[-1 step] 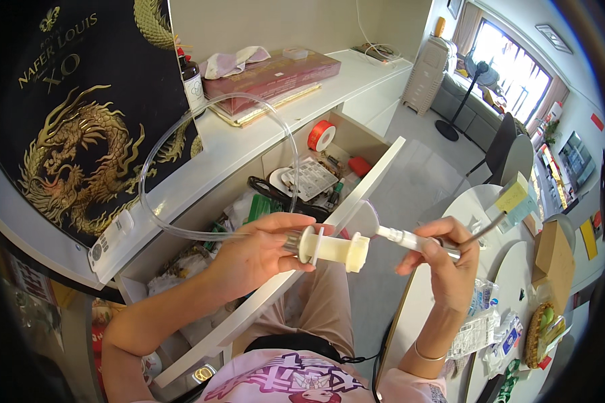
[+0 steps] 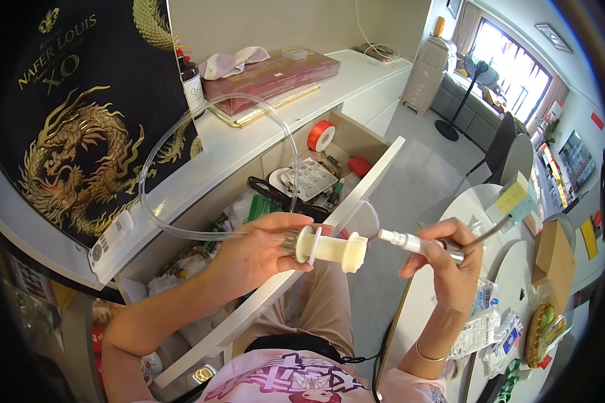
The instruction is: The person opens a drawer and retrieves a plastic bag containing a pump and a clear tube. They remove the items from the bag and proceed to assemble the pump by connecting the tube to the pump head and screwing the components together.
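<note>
My left hand is closed round the clear barrel of a plastic syringe. The syringe's white flange and cream plunger stick out to the right. From the same hand a clear flexible tube bends up in a wide loop. My right hand grips a white and silver pen-shaped tool, its stepped tip toward the plunger but apart from it. A thin grey cord runs from the tool's rear. Behind the gap shows a clear rounded piece with a purplish edge; its kind I cannot tell.
Under my hands an open drawer holds a red ribbon roll, cables and small packs. On the white cabinet top lie a maroon box and a remote. A cluttered white table stands right.
The tool in my right hand has tilted slightly, and more of its silver rear shows. My left hand and the syringe have hardly moved.
</note>
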Demonstrator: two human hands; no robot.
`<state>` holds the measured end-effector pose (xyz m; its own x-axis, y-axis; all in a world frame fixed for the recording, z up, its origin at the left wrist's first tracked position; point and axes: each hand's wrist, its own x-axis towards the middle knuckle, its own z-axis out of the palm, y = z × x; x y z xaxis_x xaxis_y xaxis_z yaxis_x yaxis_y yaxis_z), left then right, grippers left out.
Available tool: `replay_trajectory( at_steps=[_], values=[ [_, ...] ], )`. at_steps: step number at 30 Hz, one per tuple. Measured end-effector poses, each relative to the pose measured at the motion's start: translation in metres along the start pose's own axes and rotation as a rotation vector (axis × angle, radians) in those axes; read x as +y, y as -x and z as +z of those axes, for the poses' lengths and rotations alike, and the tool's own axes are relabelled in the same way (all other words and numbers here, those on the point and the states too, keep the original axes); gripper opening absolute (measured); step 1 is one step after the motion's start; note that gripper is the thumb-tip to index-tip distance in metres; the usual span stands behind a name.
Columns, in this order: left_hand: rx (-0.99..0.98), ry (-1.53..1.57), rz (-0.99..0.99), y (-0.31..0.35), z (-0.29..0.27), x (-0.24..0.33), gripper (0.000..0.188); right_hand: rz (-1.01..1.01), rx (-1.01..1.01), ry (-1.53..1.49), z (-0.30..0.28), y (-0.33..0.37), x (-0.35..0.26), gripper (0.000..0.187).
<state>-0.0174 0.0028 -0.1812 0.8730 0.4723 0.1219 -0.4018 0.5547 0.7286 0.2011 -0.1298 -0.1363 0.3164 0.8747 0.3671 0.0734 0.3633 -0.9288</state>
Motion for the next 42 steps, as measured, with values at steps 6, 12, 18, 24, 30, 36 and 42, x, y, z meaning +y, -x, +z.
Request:
replay_trajectory(
  at_steps=[6, 12, 18, 24, 30, 36, 42],
  values=[
    [-0.043, 0.162, -0.015, 0.004, -0.013, -0.005, 0.031, -0.028, -0.048, 0.168, 0.007, 0.012, -0.019, 0.011],
    [-0.094, 0.233, -0.081, 0.008, -0.015, -0.002, 0.026, -0.029, -0.123, 0.358, 0.015, 0.019, -0.031, 0.015],
    [-0.275, 0.293, -0.093, 0.007, -0.019, -0.005, 0.030, -0.119, -0.126, 0.305, 0.027, 0.020, -0.032, 0.016],
    [-0.263, 0.327, -0.102, 0.009, -0.022, -0.005, 0.030, -0.249, -0.170, 0.326, 0.031, 0.021, -0.026, 0.019],
    [-0.110, 0.203, -0.148, 0.009, -0.015, -0.001, 0.024, -0.195, -0.154, 0.425, 0.038, 0.025, -0.034, 0.016],
    [-0.176, 0.110, -0.075, 0.009, -0.018, -0.003, 0.032, -0.200, -0.149, 0.613, 0.049, 0.026, -0.032, 0.017],
    [-0.144, 0.020, -0.059, 0.009, -0.004, 0.002, 0.032, -0.190, -0.197, 0.625, 0.045, 0.021, -0.022, 0.033]
  ],
)
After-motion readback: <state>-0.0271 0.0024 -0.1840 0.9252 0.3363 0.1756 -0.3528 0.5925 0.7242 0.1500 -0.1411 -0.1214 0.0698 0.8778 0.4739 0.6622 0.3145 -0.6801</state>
